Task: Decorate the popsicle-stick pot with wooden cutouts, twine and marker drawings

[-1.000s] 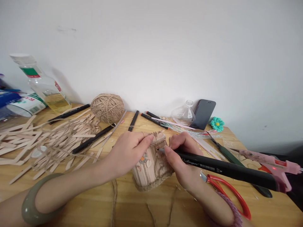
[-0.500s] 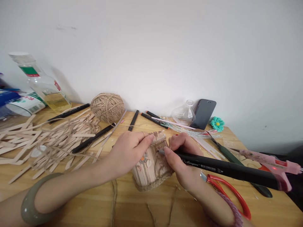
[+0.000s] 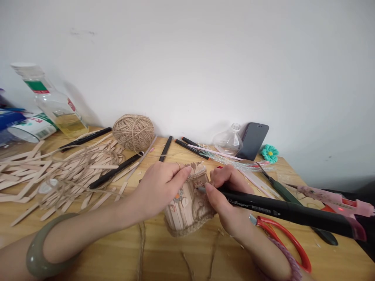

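My left hand (image 3: 164,183) is closed on the upper left of a small wooden-stick box (image 3: 175,217), its edges trimmed with twine and its side drawn with flowers. Between the thumb and fingers of my right hand (image 3: 227,191) is a black marker pen (image 3: 278,208). The pen's grey tip rests at or close to a flower drawing on the right face of the box; exact contact is hard to tell. The box stands tilted on the wooden table, and its far side is hidden.
Craft sticks (image 3: 67,175) lie heaped at left beside a twine ball (image 3: 133,132) and a glass bottle (image 3: 66,113). Red-handled scissors (image 3: 288,238) and a pink glue gun (image 3: 331,197) lie at right. A phone (image 3: 252,140) leans against the wall near a crocheted flower (image 3: 269,153).
The marker pen's tip has shifted very slightly right and down, and its rear end has swung a little right. My left hand and the box have hardly moved.
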{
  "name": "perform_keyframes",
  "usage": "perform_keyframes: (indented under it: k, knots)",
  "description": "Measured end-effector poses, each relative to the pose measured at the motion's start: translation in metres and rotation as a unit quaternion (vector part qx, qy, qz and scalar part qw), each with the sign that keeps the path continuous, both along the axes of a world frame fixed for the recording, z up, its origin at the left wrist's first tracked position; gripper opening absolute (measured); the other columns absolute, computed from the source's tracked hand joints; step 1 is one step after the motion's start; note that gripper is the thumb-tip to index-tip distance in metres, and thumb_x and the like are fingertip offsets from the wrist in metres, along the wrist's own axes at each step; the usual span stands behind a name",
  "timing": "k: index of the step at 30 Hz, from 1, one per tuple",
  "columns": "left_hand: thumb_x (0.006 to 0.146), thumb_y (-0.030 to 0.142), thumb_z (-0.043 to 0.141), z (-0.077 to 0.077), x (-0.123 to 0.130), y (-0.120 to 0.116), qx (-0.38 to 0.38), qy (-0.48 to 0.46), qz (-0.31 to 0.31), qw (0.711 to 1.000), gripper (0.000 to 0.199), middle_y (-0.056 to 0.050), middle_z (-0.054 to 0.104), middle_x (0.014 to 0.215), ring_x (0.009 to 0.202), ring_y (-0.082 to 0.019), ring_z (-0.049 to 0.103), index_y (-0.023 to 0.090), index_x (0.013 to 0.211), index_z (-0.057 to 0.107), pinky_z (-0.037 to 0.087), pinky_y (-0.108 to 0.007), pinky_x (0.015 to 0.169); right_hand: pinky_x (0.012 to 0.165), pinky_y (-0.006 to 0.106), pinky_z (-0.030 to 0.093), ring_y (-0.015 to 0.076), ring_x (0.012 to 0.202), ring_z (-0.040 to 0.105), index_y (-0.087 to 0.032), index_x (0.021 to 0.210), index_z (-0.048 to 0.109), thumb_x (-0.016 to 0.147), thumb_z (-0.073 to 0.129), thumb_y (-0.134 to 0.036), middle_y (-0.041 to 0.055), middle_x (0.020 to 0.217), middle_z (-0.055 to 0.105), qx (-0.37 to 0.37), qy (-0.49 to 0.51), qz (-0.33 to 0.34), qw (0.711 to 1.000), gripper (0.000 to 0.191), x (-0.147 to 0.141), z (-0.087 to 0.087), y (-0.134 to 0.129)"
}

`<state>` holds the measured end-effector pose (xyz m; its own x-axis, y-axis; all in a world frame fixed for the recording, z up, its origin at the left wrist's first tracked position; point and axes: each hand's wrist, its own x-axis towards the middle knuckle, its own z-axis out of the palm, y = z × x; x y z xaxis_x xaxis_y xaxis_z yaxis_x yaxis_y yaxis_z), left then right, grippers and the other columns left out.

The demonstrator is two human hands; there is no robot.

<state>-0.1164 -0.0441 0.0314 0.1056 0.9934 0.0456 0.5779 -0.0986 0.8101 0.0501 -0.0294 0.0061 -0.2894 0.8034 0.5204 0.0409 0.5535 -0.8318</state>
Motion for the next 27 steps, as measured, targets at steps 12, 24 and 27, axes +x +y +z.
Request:
perform_keyframes:
  k: [12,24,27]
  knots:
    - [0.088,0.043,0.036,-0.001,0.000,0.001,-0.008,-0.010,0.006,1.000,0.042,0.005,0.035,0.048,0.049,-0.012,0.036,0.020,0.053,0.036,0.024,-0.026,0.049,0.048,0.026,0.025,0.0110,0.051,0.031,-0.023,0.068,0.043,0.082,0.058,-0.019,-0.0067,0.057,0.037,0.011,0.078,-0.029,0.996,0.021,-0.001,-0.001,0.002]
    - [0.087,0.056,0.040,-0.012,0.006,-0.008,-0.018,-0.187,0.074,0.979,0.051,-0.007,0.055,0.132,0.128,-0.024,0.042,0.021,0.120,0.056,0.040,-0.030,0.100,0.049,0.024,0.040,0.0112,0.057,0.051,-0.026,0.078,0.055,0.077,0.063,-0.014,-0.0035,0.069,0.056,0.098,0.015,-0.099,0.990,0.015,0.005,0.020,0.003]
    - [0.085,0.060,0.040,-0.008,0.009,-0.014,-0.046,-0.209,0.072,0.974,0.059,-0.006,0.048,0.139,0.134,-0.025,0.034,0.021,0.127,0.052,0.035,-0.032,0.107,0.046,0.024,0.036,0.0098,0.050,0.045,-0.026,0.079,0.054,0.079,0.061,-0.013,-0.0047,0.064,0.053,0.115,0.008,-0.111,0.987,0.014,0.007,0.024,0.001]
